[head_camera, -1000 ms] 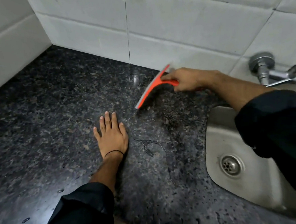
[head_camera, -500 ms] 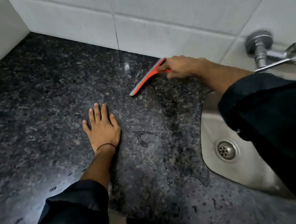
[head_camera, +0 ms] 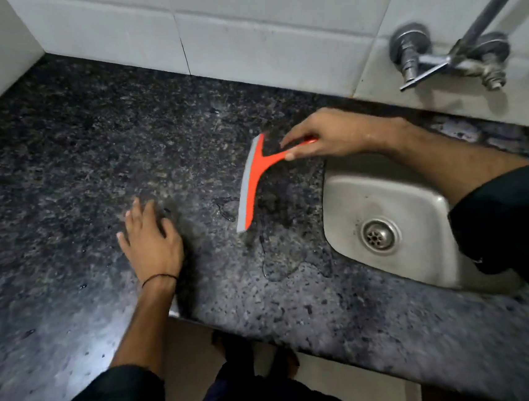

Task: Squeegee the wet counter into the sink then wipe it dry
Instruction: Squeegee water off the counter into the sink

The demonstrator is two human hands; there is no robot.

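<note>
An orange squeegee [head_camera: 251, 182] with a grey rubber blade stands on the dark speckled granite counter [head_camera: 75, 160], just left of the steel sink [head_camera: 383, 208]. My right hand [head_camera: 331, 135] grips its handle from the right. Thin water outlines [head_camera: 275, 264] lie on the counter below the blade and near the sink's left rim. My left hand [head_camera: 150, 240] rests on the counter to the left of the squeegee, fingers slightly curled, holding nothing. The sink drain [head_camera: 380, 236] sits in the basin's middle.
A white tiled wall [head_camera: 240, 25] runs behind the counter and on the left. A metal tap [head_camera: 443, 57] with a long spout juts from the wall above the sink. The counter's front edge [head_camera: 269, 332] lies close to me, with floor and my dark clothing below.
My right hand has drawn the squeegee from near the back wall toward me and the sink, turning its blade more upright in view. My left hand has shifted slightly and curled its fingers.
</note>
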